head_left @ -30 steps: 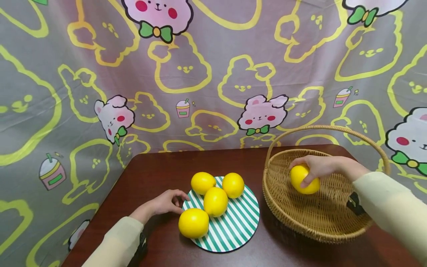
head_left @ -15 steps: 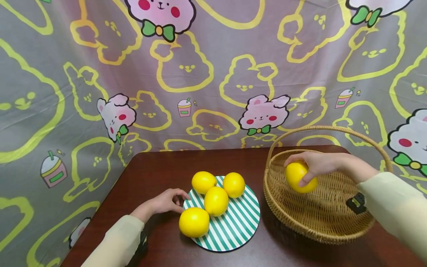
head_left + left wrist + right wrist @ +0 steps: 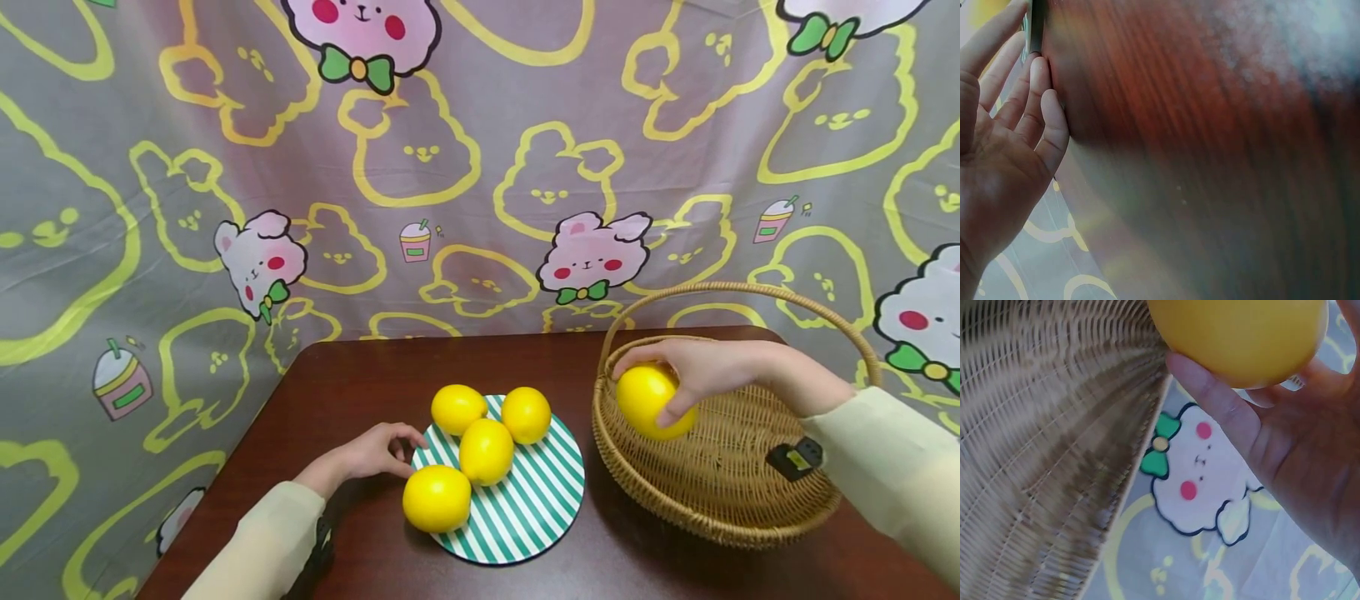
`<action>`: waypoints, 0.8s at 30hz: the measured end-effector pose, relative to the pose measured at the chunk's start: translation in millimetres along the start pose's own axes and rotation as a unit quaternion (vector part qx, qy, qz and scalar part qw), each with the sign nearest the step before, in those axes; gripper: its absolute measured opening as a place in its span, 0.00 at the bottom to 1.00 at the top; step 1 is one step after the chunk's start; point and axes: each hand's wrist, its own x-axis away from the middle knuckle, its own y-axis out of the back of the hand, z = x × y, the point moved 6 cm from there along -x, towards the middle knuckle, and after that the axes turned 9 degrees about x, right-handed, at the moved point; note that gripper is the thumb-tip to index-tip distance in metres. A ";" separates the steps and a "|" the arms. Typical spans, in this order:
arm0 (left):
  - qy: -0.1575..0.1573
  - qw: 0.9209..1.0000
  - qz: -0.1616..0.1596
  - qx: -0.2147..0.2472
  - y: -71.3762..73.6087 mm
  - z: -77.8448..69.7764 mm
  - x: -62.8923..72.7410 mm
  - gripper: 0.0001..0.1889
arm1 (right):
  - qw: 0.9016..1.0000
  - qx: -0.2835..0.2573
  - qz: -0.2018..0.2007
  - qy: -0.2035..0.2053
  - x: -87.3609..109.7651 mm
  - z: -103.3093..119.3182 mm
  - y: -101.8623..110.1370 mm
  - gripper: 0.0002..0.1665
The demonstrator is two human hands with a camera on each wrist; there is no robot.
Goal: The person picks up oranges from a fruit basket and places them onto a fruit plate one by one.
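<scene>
My right hand (image 3: pixel 708 375) grips a yellow lemon (image 3: pixel 651 402) with the thumb on its near side and the fingers over its far side. That lemon is inside the left part of the wicker basket (image 3: pixel 750 537), below the arched handle; the right wrist view shows the lemon (image 3: pixel 1241 337) close to the woven wall. At the left edge of a round green-and-white striped plate (image 3: pixel 536 525), my left hand (image 3: pixel 375 452) lies with loosely bent fingers touching the rim. Several lemons sit on the plate, the front one (image 3: pixel 437 498) beside my left thumb.
A dark brown wooden table (image 3: pixel 360 375) bears the plate and, on its right, the basket. Behind and to the left hangs a grey cloth (image 3: pixel 480 200) printed with cartoon rabbits. The basket's tall handle (image 3: pixel 712 286) arches above its opening.
My right hand has moved left inside the basket, carrying the lemon toward the basket's left rim. The left hand, the plate and the lemons on it have stayed in place.
</scene>
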 end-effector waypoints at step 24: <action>0.009 1.000 -0.003 0.012 -0.5 2.5 1.1 0.20 | 0.996 -0.047 0.040 0.071 -57.1 69.8 -33.0 0.38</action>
